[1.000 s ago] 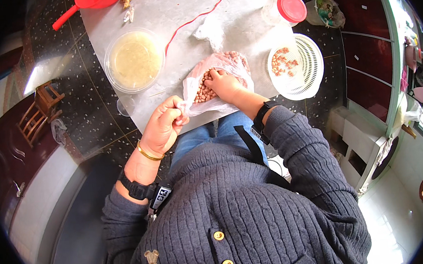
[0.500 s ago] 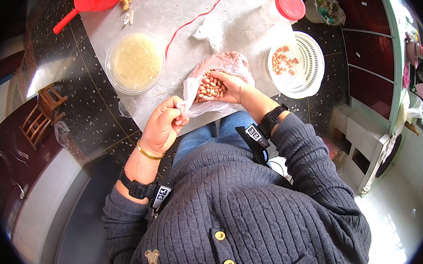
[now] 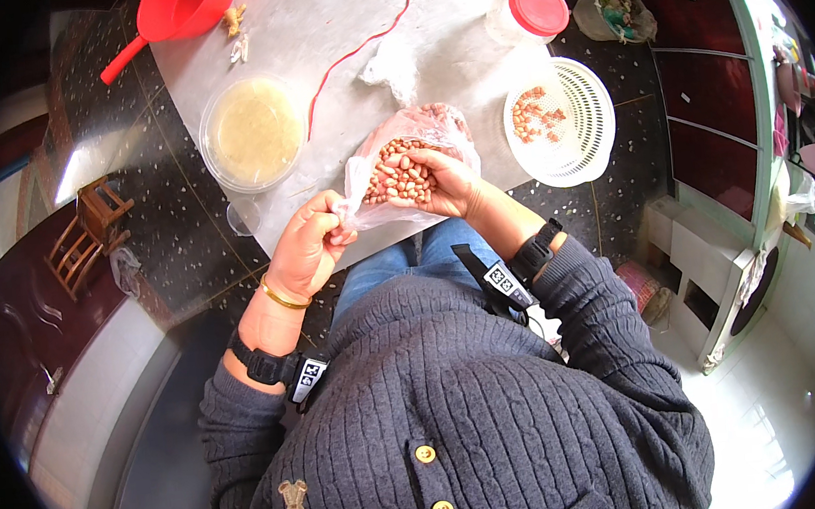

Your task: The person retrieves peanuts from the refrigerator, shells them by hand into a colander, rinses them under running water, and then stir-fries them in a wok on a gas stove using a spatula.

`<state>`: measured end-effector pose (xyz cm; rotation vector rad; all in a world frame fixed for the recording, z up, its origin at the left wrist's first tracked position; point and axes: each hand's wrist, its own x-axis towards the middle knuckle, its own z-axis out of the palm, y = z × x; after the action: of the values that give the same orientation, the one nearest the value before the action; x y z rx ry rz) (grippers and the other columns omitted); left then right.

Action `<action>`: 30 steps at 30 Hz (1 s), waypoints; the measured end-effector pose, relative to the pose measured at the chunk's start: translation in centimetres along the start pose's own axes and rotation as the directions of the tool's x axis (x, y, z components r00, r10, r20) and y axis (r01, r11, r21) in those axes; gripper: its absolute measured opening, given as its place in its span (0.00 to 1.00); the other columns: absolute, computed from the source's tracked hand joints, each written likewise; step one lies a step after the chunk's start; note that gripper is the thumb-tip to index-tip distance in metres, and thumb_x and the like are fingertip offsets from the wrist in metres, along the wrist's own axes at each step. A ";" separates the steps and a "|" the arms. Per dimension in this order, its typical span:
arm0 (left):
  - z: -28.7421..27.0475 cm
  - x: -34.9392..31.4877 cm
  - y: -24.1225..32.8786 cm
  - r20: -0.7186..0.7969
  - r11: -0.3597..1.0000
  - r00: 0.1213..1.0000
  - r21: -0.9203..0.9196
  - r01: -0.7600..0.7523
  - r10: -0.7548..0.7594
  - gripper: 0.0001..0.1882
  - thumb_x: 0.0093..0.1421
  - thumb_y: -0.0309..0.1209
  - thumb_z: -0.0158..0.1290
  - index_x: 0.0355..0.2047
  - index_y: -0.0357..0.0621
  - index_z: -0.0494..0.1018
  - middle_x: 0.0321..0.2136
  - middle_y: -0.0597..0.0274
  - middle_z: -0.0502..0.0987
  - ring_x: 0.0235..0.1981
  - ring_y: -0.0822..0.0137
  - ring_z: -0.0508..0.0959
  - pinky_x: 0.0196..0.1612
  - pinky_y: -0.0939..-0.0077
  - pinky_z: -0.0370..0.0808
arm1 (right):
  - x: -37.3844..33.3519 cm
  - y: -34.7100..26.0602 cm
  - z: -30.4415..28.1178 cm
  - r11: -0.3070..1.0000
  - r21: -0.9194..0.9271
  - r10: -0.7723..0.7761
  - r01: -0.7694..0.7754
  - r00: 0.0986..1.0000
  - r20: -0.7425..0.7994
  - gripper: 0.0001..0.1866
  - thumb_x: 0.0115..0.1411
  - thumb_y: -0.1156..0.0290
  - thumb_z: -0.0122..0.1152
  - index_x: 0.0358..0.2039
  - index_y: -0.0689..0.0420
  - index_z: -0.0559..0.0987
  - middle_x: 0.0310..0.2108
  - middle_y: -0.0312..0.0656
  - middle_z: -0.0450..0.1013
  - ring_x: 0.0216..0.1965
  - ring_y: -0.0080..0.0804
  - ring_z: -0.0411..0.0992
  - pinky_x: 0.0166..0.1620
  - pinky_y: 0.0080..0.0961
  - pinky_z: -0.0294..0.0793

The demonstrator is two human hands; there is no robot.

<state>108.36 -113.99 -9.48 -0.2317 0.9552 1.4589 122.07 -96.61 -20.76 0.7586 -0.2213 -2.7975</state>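
Observation:
A thin plastic bag [image 3: 452,128] of shelled, reddish peanuts [image 3: 411,171] lies at the near edge of the table, its mouth towards the left. My left hand [image 3: 308,242] pinches the left edge of the bag's opening. Inside the mouth, my right hand [image 3: 453,186] is turned palm up and cupped under a heap of peanuts; some of its fingers are hidden by them. To the right stands a white basket [image 3: 590,122] with a small pile of peanuts on its bottom.
Left of the bag sits a clear round tub [image 3: 253,135] with pale yellowish contents. A red-lidded jar [image 3: 540,11], crumpled clear plastic [image 3: 392,68], a red cord [image 3: 356,50], ginger [image 3: 234,19] and a red long-handled scoop [image 3: 183,10] lie farther back. A bin [image 3: 614,12] stands on the floor.
My right hand has turned palm up and lifted a heap of peanuts within the bag's mouth. The left hand keeps its pinch on the bag. The whole view has shifted slightly.

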 end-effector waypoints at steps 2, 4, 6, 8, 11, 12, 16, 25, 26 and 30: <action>0.2 0.1 0.1 0.000 1.000 1.000 0.017 0.000 0.000 0.05 0.52 0.20 0.41 0.25 0.43 0.65 0.19 0.70 0.63 0.20 0.78 0.61 0.31 0.83 0.62 | -1.5 -0.7 -0.1 0.997 0.063 -0.041 0.038 0.998 0.048 0.17 0.61 0.63 0.45 0.43 0.62 0.72 0.46 0.53 0.69 0.48 0.48 0.69 0.48 0.45 0.72; 0.4 0.1 0.1 -0.034 1.000 0.999 0.019 0.009 -0.008 0.05 0.52 0.20 0.41 0.25 0.43 0.65 0.19 0.70 0.62 0.20 0.77 0.61 0.31 0.82 0.63 | -3.5 -2.0 -0.6 0.980 0.060 -0.197 0.192 0.976 0.089 0.16 0.61 0.63 0.46 0.42 0.61 0.72 0.45 0.52 0.69 0.47 0.47 0.69 0.47 0.45 0.73; 0.5 0.1 0.1 -0.049 1.000 0.999 0.014 0.020 -0.020 0.05 0.52 0.20 0.41 0.25 0.43 0.65 0.18 0.71 0.62 0.20 0.77 0.62 0.31 0.82 0.64 | -6.2 -4.1 -1.3 0.951 0.023 -0.309 0.308 0.942 0.129 0.14 0.61 0.61 0.47 0.40 0.58 0.72 0.43 0.50 0.70 0.47 0.44 0.70 0.46 0.45 0.73; 0.6 0.1 0.1 -0.033 1.000 0.999 0.010 0.016 -0.016 0.05 0.51 0.20 0.41 0.25 0.43 0.65 0.19 0.71 0.62 0.20 0.77 0.62 0.32 0.82 0.65 | -9.2 -6.3 -2.3 0.875 -0.005 -0.484 0.484 0.875 0.013 0.17 0.62 0.58 0.45 0.42 0.57 0.72 0.43 0.49 0.70 0.48 0.43 0.69 0.47 0.42 0.73; 0.9 0.1 0.0 -0.038 1.000 0.999 0.008 0.026 -0.025 0.05 0.51 0.20 0.41 0.25 0.43 0.65 0.19 0.71 0.63 0.20 0.77 0.62 0.32 0.82 0.65 | -12.4 -9.8 -3.9 0.741 -0.238 -0.672 0.628 0.703 -0.233 0.20 0.64 0.61 0.39 0.48 0.62 0.69 0.45 0.50 0.70 0.48 0.45 0.68 0.51 0.41 0.70; 1.0 0.2 0.0 -0.008 1.000 1.000 -0.001 0.024 -0.024 0.04 0.51 0.21 0.41 0.26 0.43 0.65 0.19 0.70 0.63 0.20 0.77 0.62 0.32 0.82 0.65 | -13.1 -10.5 -4.4 0.730 -0.266 -0.682 0.629 0.693 -0.233 0.20 0.65 0.62 0.37 0.49 0.63 0.68 0.48 0.50 0.68 0.50 0.45 0.67 0.53 0.43 0.67; 1.4 0.4 0.0 -0.023 0.999 0.999 0.020 0.029 -0.029 0.04 0.51 0.22 0.41 0.26 0.43 0.65 0.19 0.70 0.63 0.20 0.77 0.62 0.33 0.81 0.66 | -14.2 -11.9 -6.2 0.752 -0.181 -0.656 0.634 0.694 -0.297 0.20 0.65 0.64 0.37 0.53 0.63 0.61 0.51 0.54 0.63 0.52 0.49 0.64 0.55 0.46 0.65; 2.1 0.8 -0.3 -0.063 0.998 0.998 0.058 0.014 -0.010 0.02 0.51 0.25 0.44 0.24 0.44 0.62 0.18 0.69 0.61 0.20 0.77 0.58 0.28 0.81 0.58 | -15.7 -11.0 -6.7 0.677 -0.376 -0.724 0.632 0.482 -0.494 0.22 0.62 0.68 0.45 0.54 0.64 0.57 0.47 0.54 0.61 0.49 0.45 0.65 0.50 0.41 0.71; 2.1 0.8 -0.3 -0.066 0.998 0.998 0.062 0.014 -0.010 0.02 0.51 0.25 0.44 0.24 0.44 0.62 0.18 0.69 0.61 0.20 0.76 0.58 0.28 0.81 0.58 | -15.8 -10.5 -6.3 0.663 -0.359 -0.727 0.657 0.451 -0.518 0.18 0.61 0.70 0.45 0.49 0.66 0.64 0.42 0.51 0.66 0.43 0.41 0.69 0.47 0.35 0.73; 2.2 0.6 -0.6 -0.070 0.997 0.998 0.071 0.010 -0.005 0.02 0.51 0.25 0.44 0.24 0.44 0.61 0.18 0.69 0.61 0.20 0.76 0.58 0.28 0.81 0.58 | -14.6 -7.0 -3.9 0.731 -0.479 -0.658 0.485 0.687 -0.308 0.11 0.61 0.69 0.47 0.34 0.65 0.73 0.29 0.43 0.73 0.31 0.32 0.73 0.38 0.25 0.74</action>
<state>109.69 -112.21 -8.79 -0.2354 1.0601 1.4146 134.96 -86.38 -18.55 1.5859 0.7461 -2.9233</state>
